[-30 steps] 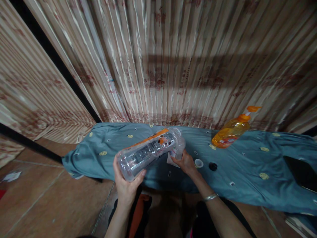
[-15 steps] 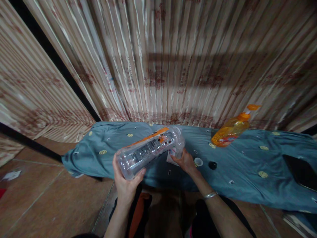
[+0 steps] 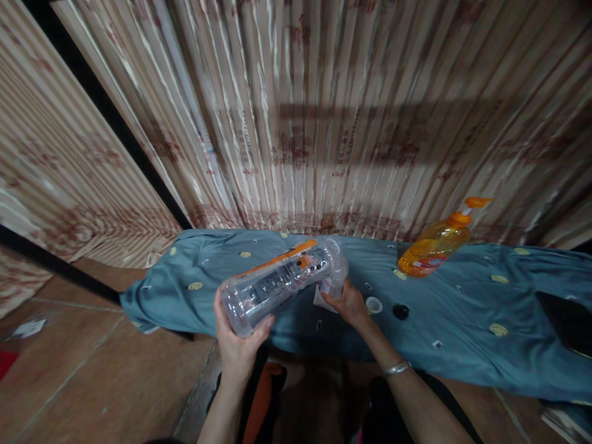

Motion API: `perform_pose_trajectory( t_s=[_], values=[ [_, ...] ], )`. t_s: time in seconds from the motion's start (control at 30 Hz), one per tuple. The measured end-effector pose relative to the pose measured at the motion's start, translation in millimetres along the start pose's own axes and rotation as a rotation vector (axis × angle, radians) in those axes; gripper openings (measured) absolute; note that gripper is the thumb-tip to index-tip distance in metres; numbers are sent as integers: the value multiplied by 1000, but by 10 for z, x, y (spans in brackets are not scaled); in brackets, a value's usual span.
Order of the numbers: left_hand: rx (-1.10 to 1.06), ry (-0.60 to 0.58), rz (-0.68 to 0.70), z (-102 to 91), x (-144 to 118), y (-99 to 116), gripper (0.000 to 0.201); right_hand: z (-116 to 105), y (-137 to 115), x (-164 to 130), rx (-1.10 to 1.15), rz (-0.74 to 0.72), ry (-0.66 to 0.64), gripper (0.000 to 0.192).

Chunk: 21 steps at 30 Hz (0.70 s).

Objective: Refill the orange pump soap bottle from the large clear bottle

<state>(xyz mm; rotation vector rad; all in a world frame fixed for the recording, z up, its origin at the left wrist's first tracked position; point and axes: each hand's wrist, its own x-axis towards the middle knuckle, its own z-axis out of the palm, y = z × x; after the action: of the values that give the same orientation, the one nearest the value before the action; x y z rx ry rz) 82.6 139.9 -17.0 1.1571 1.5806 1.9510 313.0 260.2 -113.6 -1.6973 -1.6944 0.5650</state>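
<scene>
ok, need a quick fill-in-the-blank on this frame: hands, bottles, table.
1. The left hand grips the ____ end of the clear bottle.
2. The pump bottle is ____ in colour.
3. The table's cloth is ____.
4. A bracelet sits on the ____ wrist.

Missing words: bottom; orange; blue; right

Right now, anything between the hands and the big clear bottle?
Nothing visible. The left hand grips the base of the big clear bottle, held tilted over the blue cloth. The right hand holds a smaller bottle at its neck end. The two caps lie clear to the right.
</scene>
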Motion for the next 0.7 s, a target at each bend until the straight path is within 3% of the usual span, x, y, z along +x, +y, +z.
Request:
perform_pose_trajectory(
  t_s=[0.13,0.4,0.7],
  values=[
    [-31,-11,-71,-22,25,-26,108,-1,-1,-9,-8,-13,-5,48],
    [-4,-86,-52,-104,100,-73,106,7,5,-15,-11,-20,-4,46],
    [-36,-12,-32,23,24,30,106,1,3,-1,-25,15,-23,49]
  ],
)
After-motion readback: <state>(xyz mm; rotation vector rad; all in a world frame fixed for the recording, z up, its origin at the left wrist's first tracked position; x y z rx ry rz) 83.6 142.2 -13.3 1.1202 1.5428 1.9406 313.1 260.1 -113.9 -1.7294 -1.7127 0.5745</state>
